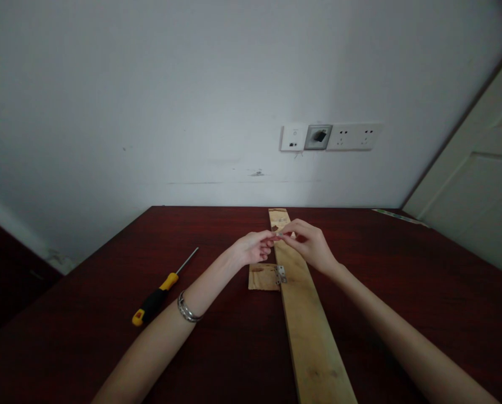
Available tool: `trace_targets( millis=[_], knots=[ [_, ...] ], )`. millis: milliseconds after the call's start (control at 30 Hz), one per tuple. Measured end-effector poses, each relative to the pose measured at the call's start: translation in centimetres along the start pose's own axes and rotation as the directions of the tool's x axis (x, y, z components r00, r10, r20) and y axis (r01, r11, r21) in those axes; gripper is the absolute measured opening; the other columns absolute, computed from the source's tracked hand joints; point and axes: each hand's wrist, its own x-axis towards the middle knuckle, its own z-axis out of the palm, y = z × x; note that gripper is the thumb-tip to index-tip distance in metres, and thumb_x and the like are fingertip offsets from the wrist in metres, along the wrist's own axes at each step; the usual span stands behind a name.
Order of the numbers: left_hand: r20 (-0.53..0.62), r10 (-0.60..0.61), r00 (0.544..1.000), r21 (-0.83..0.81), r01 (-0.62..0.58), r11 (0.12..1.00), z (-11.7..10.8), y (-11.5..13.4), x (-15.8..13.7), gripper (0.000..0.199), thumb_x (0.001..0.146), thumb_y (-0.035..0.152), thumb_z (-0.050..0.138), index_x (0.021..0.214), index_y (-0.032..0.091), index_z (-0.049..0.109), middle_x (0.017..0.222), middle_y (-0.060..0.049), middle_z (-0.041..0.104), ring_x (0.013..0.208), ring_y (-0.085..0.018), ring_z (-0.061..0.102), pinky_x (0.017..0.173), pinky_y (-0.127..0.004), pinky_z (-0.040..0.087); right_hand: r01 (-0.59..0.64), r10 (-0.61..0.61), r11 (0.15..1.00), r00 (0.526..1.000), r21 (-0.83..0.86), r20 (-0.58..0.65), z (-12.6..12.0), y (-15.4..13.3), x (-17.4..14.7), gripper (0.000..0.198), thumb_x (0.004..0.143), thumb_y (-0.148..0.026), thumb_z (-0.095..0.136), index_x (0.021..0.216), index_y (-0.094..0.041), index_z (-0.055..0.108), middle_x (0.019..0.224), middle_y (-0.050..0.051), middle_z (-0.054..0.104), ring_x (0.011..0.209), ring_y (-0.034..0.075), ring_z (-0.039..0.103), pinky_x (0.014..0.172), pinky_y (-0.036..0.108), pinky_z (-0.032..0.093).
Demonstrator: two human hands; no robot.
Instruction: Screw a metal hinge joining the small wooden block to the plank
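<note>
My left hand and my right hand meet fingertip to fingertip above the far part of a long wooden board. Both are closed in a pinch, and what lies between the fingertips is too small to name. Below my left hand, a short wooden block sits against the board's left side. A metal hinge lies across the joint between block and board. To the left of my left forearm rests a screwdriver with a yellow and black handle, its shaft pointing away from me.
The dark red table reaches back to a pale wall. Wall sockets are set above its far edge. A white door stands at the right, and a thin printed strip lies near the far right edge.
</note>
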Motion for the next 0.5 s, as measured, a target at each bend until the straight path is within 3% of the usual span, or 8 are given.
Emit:
trace_targets(
  millis=[100,167,267,400,500],
  knots=[
    [-0.033,0.088,0.996,0.123,-0.083,0.989,-0.5,0.2,-0.3,0.021,0.067,0.029,0.069,0.076,0.011,0.064,0.053,0.007,0.043,0.042,-0.002,0.033,0.043,-0.019,0.023,-0.177,0.189,0.971,0.98,0.16,-0.065,0.0,0.3,0.2,0.018,0.075,-0.035,0.064,0.077,-0.018,0.067,0.082,0.006,0.064,0.072,0.016,0.058,0.05,0.023,0.046],
    [-0.064,0.19,0.98,0.21,-0.173,0.962,-0.8,0.3,-0.5,0.02,0.066,0.028,0.069,0.075,0.01,0.066,0.054,0.006,0.043,0.044,-0.002,0.033,0.045,-0.019,0.025,-0.315,0.34,0.908,0.939,0.277,-0.046,0.1,0.7,0.2,0.024,0.068,-0.039,0.068,0.075,-0.016,0.068,0.078,0.005,0.065,0.064,0.014,0.057,0.045,0.022,0.045],
    [-0.081,0.357,0.931,0.457,-0.283,0.843,-1.3,0.1,-0.8,0.02,0.07,0.029,0.065,0.076,0.011,0.068,0.052,0.005,0.045,0.045,-0.004,0.034,0.046,-0.02,0.025,-0.457,0.486,0.806,0.874,0.376,0.02,0.3,1.4,-0.2,0.028,0.062,-0.038,0.073,0.075,-0.015,0.069,0.074,0.005,0.068,0.058,0.012,0.055,0.045,0.022,0.045],
    [0.097,0.501,0.86,0.806,-0.363,0.467,-2.2,-0.6,-1.3,0.018,0.071,0.028,0.063,0.077,0.012,0.07,0.06,0.0,0.058,0.055,-0.009,0.047,0.052,-0.021,0.034,-0.543,0.562,0.754,0.824,0.369,0.065,0.5,1.9,-1.2,0.029,0.058,-0.038,0.074,0.073,-0.014,0.071,0.074,0.005,0.069,0.056,0.012,0.055,0.044,0.021,0.042],
    [0.283,0.505,0.815,0.896,-0.412,0.163,-2.8,-1.2,-1.7,0.017,0.071,0.027,0.064,0.08,0.014,0.069,0.071,-0.002,0.062,0.063,-0.011,0.052,0.059,-0.022,0.039,-0.576,0.58,0.747,0.809,0.332,0.096,0.8,2.2,-2.2,0.029,0.06,-0.039,0.072,0.074,-0.013,0.071,0.073,0.005,0.069,0.054,0.011,0.053,0.043,0.021,0.039]
  ],
)
